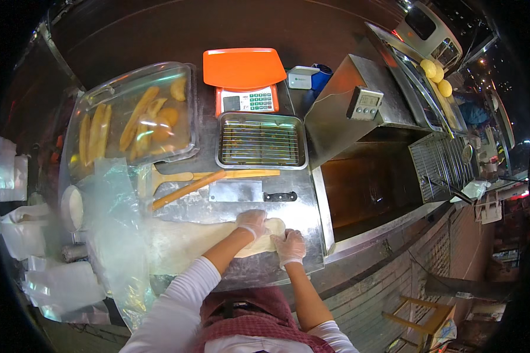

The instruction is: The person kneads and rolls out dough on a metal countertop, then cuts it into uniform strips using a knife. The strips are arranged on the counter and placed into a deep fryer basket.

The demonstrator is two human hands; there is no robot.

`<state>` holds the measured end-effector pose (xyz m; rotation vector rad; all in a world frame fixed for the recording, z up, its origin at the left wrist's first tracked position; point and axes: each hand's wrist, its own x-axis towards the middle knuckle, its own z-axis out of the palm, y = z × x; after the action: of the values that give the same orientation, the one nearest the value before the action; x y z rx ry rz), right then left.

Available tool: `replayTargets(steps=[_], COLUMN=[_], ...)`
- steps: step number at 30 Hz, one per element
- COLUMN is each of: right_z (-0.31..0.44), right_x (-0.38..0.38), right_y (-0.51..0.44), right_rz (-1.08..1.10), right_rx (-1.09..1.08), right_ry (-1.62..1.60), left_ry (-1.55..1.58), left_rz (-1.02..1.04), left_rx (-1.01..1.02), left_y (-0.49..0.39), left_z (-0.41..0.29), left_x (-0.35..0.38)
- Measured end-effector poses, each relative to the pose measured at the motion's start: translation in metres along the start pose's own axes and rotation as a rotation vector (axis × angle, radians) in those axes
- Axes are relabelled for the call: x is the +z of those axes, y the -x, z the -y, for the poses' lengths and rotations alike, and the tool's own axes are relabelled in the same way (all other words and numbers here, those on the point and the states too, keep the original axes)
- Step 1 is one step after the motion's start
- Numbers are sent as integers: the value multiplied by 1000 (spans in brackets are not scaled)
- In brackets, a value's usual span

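A long flat sheet of pale dough (192,240) lies along the near part of the metal worktop, its left part under a clear plastic sheet (115,238). Both my hands wear thin transparent gloves. My left hand (252,223) grips the far edge near the dough's right end, fingertips curled out of sight. At the right end, my right hand (290,247) holds the near corner between thumb and fingers. Beyond them lie a cleaver (236,191) with a black handle and a wooden rolling pin (189,190), which crosses a wooden stick (251,173).
A fryer vat of dark oil (371,185) adjoins the worktop on the right, with a wire rack (441,165) beyond. At the back stand a rack tray (261,141), an orange scale (245,68) and a lidded clear box (132,119) of fried dough. A digital timer (365,103) hangs nearby.
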<state>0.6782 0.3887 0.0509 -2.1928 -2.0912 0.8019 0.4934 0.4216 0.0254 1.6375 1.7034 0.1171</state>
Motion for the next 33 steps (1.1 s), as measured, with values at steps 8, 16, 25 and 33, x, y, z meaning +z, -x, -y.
replayTargets(steps=[8,16,25,33], right_z=[7,-40,-82,-2], right_x=[43,-73,-20,-31], right_y=[6,-33,-91,-41], right_rz=[17,-127,-205,-474], right_rx=[148,-188,-533,-507], right_ry=[-1383,-608,-501,163], left_ry=[820,-323,-425,-269], left_rz=[100,-717,-736,-392], left_rx=[262,-54,-347,-353], left_y=[26,129,147,102], left_z=[28,57,120,159], left_x=[-10,-2,-19,-138])
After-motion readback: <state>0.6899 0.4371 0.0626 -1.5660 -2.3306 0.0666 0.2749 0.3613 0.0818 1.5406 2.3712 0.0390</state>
